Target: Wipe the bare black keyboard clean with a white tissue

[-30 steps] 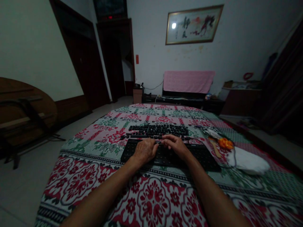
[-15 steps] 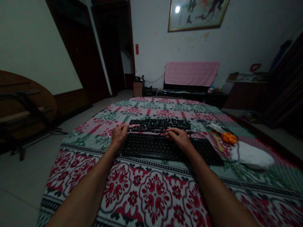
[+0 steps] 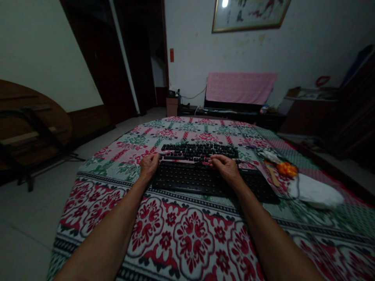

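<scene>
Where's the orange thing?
In the head view, the orange thing is right of the right hand, just behind the white bundle and beside the wooden piece.

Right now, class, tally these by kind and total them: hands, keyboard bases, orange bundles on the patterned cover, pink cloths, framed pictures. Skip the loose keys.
Hands: 2 (left hand, right hand)
Keyboard base: 1
Orange bundle: 1
Pink cloth: 1
Framed picture: 1
Total: 6

Head-worn view, facing forward, angled down, patterned cloth near, wall well beyond
</scene>
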Demonstrator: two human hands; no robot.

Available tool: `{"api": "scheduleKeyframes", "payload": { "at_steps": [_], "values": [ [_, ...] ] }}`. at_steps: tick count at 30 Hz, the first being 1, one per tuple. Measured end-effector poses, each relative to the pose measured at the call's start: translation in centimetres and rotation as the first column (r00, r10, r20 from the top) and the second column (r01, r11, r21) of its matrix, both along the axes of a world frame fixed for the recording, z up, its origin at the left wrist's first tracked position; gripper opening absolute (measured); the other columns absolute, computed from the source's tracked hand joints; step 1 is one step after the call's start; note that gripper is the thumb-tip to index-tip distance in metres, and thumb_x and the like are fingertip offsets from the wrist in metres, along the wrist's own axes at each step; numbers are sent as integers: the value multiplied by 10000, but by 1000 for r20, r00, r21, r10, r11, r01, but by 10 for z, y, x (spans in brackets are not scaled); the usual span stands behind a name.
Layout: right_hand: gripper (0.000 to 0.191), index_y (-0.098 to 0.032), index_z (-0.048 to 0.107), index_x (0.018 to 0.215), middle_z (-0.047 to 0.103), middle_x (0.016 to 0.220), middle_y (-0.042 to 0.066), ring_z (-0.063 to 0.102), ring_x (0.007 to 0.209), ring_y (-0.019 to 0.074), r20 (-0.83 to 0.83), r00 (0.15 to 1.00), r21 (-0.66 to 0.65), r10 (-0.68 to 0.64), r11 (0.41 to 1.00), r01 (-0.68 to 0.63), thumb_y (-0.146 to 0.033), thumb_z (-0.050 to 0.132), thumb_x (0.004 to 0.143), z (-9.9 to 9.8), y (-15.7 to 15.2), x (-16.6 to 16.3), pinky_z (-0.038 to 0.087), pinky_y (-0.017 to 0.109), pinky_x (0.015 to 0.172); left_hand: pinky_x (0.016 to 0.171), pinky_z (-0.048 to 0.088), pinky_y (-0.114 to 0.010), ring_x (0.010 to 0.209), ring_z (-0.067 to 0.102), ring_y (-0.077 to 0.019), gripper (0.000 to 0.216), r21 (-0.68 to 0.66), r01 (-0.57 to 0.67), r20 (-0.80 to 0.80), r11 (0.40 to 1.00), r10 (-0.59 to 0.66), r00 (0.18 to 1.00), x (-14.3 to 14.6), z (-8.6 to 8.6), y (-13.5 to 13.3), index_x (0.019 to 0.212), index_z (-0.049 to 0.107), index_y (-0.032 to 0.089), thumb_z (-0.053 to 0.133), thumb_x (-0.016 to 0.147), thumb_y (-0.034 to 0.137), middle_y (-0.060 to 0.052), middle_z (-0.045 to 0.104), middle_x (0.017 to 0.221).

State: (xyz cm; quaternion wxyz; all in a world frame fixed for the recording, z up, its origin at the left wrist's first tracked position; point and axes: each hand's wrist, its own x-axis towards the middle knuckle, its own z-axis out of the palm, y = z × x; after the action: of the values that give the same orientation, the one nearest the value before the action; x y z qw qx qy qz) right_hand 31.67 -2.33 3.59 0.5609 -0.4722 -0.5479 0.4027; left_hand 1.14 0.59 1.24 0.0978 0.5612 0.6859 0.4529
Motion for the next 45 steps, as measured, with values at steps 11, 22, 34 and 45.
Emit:
{"api": "scheduleKeyframes", "payload": {
  "at_steps": [11,22,34,45],
  "values": [
    [311,-155,654,825,701,757,61,648,650,156,10,1000,16,1,1000,-1,-413,649,652,4,-3,1,529,296,643,554,362,-228,585,544,-150,352,22,4,69,1000,-6,998,-1,-4,2,622,652,172,456,721,447,12,586,538],
    [290,-154,650,811,695,738,49,615,594,121,32,998,-16,58,998,-58,-395,643,650,5,-6,0,493,251,595,553,356,-232,577,542,-151,364,9,-7,69,1000,6,998,-3,-8,5,637,650,174,451,724,466,12,582,535],
    [289,-156,653,807,695,759,56,618,616,132,11,997,-31,80,996,-80,-396,662,646,11,-11,-2,494,262,607,527,353,-227,581,541,-152,361,-3,0,44,1000,0,999,2,0,-1,622,650,173,425,733,432,3,589,539],
    [291,-149,645,872,667,693,28,585,587,120,186,977,-14,109,994,-108,-360,594,679,0,-6,-1,468,248,588,567,364,-238,617,566,-161,361,-39,-5,46,999,6,999,2,1,-1,694,686,165,444,720,431,1,629,597]
  ]
}}
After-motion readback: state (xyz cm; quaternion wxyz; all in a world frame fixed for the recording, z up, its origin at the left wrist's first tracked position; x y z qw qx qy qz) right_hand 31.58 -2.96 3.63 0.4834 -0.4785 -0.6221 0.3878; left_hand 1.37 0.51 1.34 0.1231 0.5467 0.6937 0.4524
